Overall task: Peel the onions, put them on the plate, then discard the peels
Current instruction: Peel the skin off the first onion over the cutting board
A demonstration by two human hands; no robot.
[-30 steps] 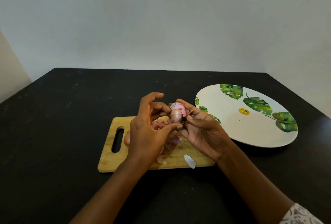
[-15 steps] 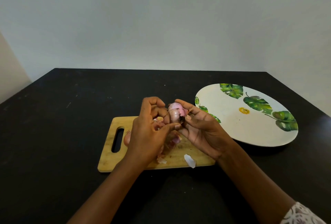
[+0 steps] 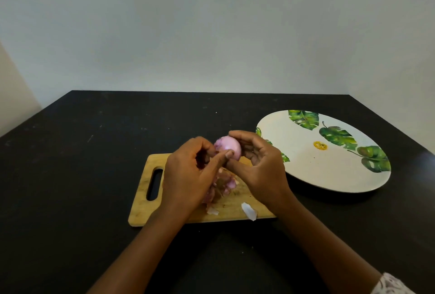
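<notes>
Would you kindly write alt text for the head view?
A right hand cups and a left hand pinches a pink onion above a wooden cutting board strewn with peels. A leaf-patterned plate lies to its right on the table.

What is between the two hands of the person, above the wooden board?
In the head view, a pink onion is held between the left hand and the right hand; both grip it above the board.
</notes>
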